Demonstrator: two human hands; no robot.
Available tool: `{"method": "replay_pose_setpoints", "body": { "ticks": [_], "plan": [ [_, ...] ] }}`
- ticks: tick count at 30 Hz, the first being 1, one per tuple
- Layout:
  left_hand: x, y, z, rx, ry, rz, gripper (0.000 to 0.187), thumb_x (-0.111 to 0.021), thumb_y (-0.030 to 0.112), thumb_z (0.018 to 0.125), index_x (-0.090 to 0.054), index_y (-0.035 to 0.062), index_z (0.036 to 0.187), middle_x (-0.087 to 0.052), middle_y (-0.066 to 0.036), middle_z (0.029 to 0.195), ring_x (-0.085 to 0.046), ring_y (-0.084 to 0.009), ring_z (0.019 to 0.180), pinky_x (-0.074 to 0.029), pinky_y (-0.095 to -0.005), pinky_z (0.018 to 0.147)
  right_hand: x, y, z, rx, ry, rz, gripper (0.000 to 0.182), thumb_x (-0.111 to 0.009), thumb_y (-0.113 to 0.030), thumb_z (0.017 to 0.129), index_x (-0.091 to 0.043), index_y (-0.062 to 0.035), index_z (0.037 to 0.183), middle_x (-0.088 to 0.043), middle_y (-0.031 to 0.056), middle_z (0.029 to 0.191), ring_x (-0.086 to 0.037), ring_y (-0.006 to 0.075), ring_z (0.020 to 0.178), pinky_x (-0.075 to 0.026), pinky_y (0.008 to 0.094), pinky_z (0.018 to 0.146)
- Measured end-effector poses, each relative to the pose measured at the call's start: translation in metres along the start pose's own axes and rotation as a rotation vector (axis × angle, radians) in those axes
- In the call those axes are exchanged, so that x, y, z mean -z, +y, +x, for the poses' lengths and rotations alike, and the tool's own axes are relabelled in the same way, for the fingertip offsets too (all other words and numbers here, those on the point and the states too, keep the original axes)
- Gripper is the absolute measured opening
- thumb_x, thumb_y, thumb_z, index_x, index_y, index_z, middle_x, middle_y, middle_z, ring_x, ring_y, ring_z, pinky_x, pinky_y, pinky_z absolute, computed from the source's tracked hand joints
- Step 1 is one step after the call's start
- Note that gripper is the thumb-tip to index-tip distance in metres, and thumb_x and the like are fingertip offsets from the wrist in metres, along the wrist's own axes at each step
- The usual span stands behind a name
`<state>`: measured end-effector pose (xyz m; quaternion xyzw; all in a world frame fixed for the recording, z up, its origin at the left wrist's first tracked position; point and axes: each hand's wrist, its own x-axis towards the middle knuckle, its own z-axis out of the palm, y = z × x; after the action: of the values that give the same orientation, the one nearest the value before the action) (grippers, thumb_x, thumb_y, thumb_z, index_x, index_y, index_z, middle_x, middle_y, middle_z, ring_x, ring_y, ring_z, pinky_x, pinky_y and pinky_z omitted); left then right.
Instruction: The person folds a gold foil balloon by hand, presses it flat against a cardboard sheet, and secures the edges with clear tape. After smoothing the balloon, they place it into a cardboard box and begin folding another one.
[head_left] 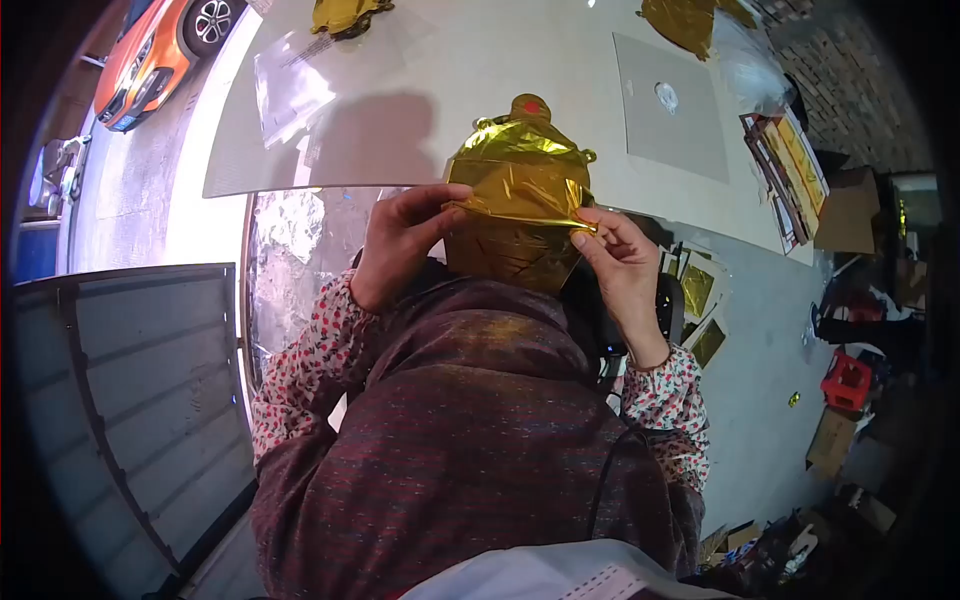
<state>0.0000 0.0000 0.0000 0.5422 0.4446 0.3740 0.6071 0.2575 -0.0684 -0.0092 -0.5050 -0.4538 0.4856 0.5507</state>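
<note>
A shiny gold foil piece (525, 185) lies over the table's near edge, its lower part hanging down toward my lap. My left hand (405, 235) pinches its left side between thumb and fingers. On the right side, my right hand (618, 250) pinches the foil at a fold. A taut crease runs between the two hands. At the top of the foil is a small rounded tab with a red spot (531, 106).
On the pale table (500, 50) are clear plastic bags (290, 90), more gold foil (348, 14) and a grey sheet (672, 105). A red crate (847, 380) and cardboard boxes stand on the floor at right. An orange car (145, 60) is at upper left.
</note>
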Motion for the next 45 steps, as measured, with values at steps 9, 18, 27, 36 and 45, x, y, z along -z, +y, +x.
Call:
{"method": "replay_pose_setpoints", "body": {
  "ticks": [9, 18, 27, 36, 45],
  "plan": [
    [-0.002, 0.009, -0.002, -0.155, -0.006, -0.002, 0.024, -0.067, 0.004, 0.089, -0.069, -0.0001, 0.113, -0.071, -0.007, 0.097, -0.065, -0.0101, 0.087, -0.052, -0.0237, 0.077, -0.007, -0.016, -0.002, 0.056, 0.035, 0.108, 0.043, -0.065, 0.008, 0.089, -0.057, -0.0005, 0.131, -0.062, -0.0023, 0.097, -0.053, 0.0024, 0.085, -0.042, 0.0161, 0.076],
    [-0.004, 0.027, -0.012, -0.035, -0.028, -0.015, 0.03, -0.066, 0.001, 0.089, -0.064, -0.003, 0.119, -0.07, -0.007, 0.105, -0.064, -0.0103, 0.095, -0.053, -0.0252, 0.084, 0.007, -0.024, -0.008, 0.06, -0.067, 0.077, 0.037, -0.064, 0.01, 0.088, -0.061, 0.0011, 0.124, -0.057, -0.003, 0.096, -0.053, 0.004, 0.087, -0.042, 0.0188, 0.08],
    [-0.003, 0.026, -0.021, -0.215, -0.089, 0.104, 0.038, -0.07, -0.002, 0.084, -0.061, -0.0045, 0.121, -0.068, -0.011, 0.113, -0.066, -0.0169, 0.099, -0.056, -0.0286, 0.085, 0.003, -0.047, -0.022, 0.162, -0.02, -0.09, 0.032, -0.065, 0.01, 0.087, -0.064, 0.0016, 0.118, -0.064, 0.0028, 0.104, -0.057, 0.0057, 0.091, -0.045, 0.0203, 0.081],
    [-0.014, 0.044, -0.038, -0.465, 0.024, 0.597, 0.027, -0.072, -0.002, 0.08, -0.069, 0.004, 0.106, -0.068, -0.01, 0.094, -0.069, -0.0203, 0.085, -0.055, -0.0296, 0.072, 0.002, -0.055, -0.031, 0.266, 0.018, -0.176, 0.024, -0.065, 0.007, 0.088, -0.068, 0.0013, 0.111, -0.068, 0.0039, 0.1, -0.059, 0.0062, 0.086, -0.046, 0.0192, 0.075],
    [-0.01, 0.048, -0.035, -0.642, 0.008, 0.709, 0.012, -0.07, 0.002, 0.082, -0.064, 0.0009, 0.092, -0.066, -0.009, 0.093, -0.066, -0.021, 0.087, -0.051, -0.0279, 0.079, -0.002, -0.052, -0.022, 0.11, 0.01, 0.075, 0.027, -0.063, 0.006, 0.09, -0.064, 0.0018, 0.116, -0.067, 0.0027, 0.096, -0.06, 0.005, 0.081, -0.047, 0.018, 0.072]
  ]
}}
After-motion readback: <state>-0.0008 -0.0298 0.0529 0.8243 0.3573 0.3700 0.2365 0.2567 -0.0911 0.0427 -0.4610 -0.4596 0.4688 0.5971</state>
